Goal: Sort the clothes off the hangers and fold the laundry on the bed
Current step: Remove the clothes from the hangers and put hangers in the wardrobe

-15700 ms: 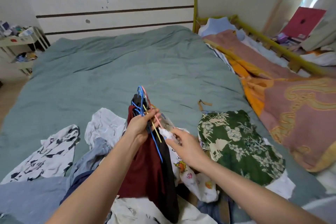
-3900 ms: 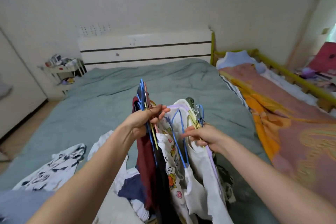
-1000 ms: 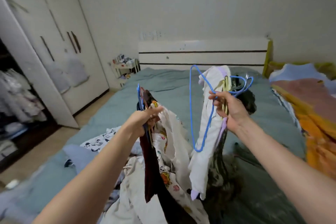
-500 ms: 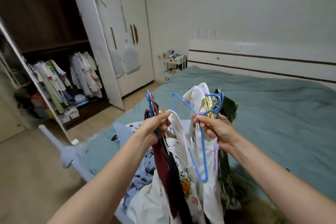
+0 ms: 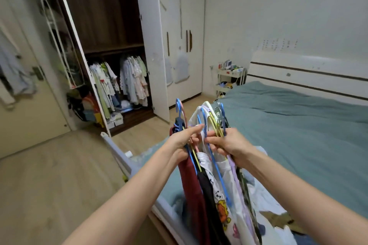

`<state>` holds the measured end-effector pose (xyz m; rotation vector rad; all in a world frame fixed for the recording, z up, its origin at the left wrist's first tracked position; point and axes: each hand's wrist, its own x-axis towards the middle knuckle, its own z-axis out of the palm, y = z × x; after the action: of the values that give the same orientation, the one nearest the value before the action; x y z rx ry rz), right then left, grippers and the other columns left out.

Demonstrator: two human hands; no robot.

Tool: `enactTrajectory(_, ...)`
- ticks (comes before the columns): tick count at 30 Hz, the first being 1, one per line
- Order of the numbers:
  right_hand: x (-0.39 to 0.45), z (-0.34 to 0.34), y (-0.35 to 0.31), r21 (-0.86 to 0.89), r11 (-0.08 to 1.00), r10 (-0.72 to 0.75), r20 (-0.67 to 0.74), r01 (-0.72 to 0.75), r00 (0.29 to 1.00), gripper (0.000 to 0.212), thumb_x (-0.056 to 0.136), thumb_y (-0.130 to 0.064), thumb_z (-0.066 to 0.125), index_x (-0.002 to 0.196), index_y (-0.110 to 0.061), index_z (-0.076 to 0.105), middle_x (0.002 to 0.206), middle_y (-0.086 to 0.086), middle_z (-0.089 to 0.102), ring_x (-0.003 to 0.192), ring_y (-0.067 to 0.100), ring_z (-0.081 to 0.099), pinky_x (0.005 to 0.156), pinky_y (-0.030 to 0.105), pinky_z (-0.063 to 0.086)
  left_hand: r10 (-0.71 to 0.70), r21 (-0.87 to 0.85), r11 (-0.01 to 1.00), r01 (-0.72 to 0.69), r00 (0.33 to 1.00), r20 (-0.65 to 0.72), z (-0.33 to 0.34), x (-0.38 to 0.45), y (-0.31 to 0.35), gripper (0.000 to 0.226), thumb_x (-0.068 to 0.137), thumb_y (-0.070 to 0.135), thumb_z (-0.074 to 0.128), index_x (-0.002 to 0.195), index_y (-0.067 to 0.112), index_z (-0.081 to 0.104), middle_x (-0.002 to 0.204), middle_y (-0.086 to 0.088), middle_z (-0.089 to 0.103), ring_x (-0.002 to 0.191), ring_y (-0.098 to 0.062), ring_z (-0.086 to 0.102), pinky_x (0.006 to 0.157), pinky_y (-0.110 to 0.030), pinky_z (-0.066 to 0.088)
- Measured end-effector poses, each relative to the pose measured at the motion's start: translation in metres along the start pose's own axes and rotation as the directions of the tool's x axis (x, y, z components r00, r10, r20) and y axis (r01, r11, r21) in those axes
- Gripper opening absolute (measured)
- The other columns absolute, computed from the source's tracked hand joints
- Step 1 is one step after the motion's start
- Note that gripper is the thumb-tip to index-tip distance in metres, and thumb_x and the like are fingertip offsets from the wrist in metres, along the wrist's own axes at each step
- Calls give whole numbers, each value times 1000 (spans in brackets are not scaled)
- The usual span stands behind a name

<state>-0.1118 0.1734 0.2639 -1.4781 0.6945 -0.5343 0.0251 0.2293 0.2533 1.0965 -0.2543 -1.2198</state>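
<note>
Two bunches of hangers w/ clothes are up in front of us, one per hand, held just beside each other over the near-left corner of the bed. Our left hand has its fingers curled round the blue and pink hangers; a dark red garment and a black one hang from that bunch. Our right hand grips the second bunch, approx. at the necks of blue and yellow hangers, w/ a white cartoon-print garment and a lilac-edged white piece hanging below. Fingertips of both hands nearly meet; can't tell if they touch. More laundry lies on the teal cover by the bed's near edge, e.g. a pale piece under our right forearm. Left of the bed, the wardrobe stands w/ one door open, small clothes on its rail. A cluttered white cart sits by the headboard.
</note>
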Motion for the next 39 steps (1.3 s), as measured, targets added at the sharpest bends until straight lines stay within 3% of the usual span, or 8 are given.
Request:
enactTrajectory(3, 43, 55, -18, -43, 999, -11, 20, 12, 1000, 10, 85, 4, 63, 80, -2, 68, 48, 5, 52, 31, 7, 32, 32, 15, 24, -23, 12, 1000, 23, 999, 25, -46, 16, 46, 18, 93, 8, 59, 75, 8, 55, 49, 2, 51, 29, -1, 37, 34, -15, 40)
enactTrajectory(7, 96, 115, -40, -72, 997, -12, 44, 15, 999, 6, 82, 1, 68, 80, -4, 68, 50, 6, 53, 31, 7, 31, 31, 15, 23, -60, -39, 997, 62, 996, 62, -102, 43, 102, 24, 93, 6, 52, 69, 6, 54, 41, 4, 46, 29, -1, 31, 58, -24, 43)
enactTrajectory(13, 204, 197, -61, -70, 997, -34, 125, 43, 992, 8, 82, -9, 72, 84, -2, 70, 49, 0, 53, 34, 5, 33, 33, 14, 24, 43, -102, 994, -39, 998, 35, -188, 92, 197, 11, 85, 9, 61, 77, 6, 54, 51, 2, 48, 28, -1, 33, 38, -11, 37)
enactTrajectory(17, 301, 259, -81, -12, 997, -72, 238, 77, 969, 15, 88, -14, 66, 83, -1, 67, 48, -6, 57, 34, 2, 34, 36, 10, 26, 196, -90, 976, -198, 980, -35, -243, 119, 285, 57, 98, 9, 47, 41, 9, 49, 36, 5, 34, 23, -1, 31, 27, -13, 32)
enactTrajectory(23, 466, 357, -120, 178, 984, -67, 334, 7, 940, 21, 96, -15, 56, 85, 0, 65, 69, 3, 66, 35, 2, 36, 35, 10, 30, 401, -29, 907, -421, 881, -251, -335, 178, 438, 22, 93, 13, 58, 73, 16, 51, 43, 9, 38, 28, 1, 32, 30, -8, 27)
enactTrajectory(28, 579, 425, -133, 76, 997, -23, 436, -11, 899, 23, 98, -15, 53, 88, 4, 62, 77, 12, 67, 37, 6, 39, 37, 13, 34, 471, 13, 867, -498, 810, -349, -412, 226, 517, 23, 91, 6, 59, 70, 13, 61, 59, 3, 39, 35, -1, 34, 32, -9, 28)
enactTrajectory(34, 717, 487, -108, -115, 993, 25, 334, 14, 942, 19, 95, -13, 57, 83, 1, 61, 61, 6, 66, 38, 11, 44, 50, 24, 25, 418, 144, 908, -393, 842, -341, -517, 340, 585, 29, 89, 7, 63, 62, 15, 60, 44, 6, 47, 32, -1, 35, 33, -14, 31)
enactTrajectory(39, 825, 526, -95, -206, 978, 45, 167, -10, 985, 22, 91, 2, 56, 69, -1, 55, 46, 3, 56, 30, 7, 40, 32, 14, 30, 363, 314, 914, -258, 865, -346, -610, 462, 640, 13, 85, 12, 69, 73, 14, 62, 54, 3, 52, 34, -3, 39, 39, -15, 35)
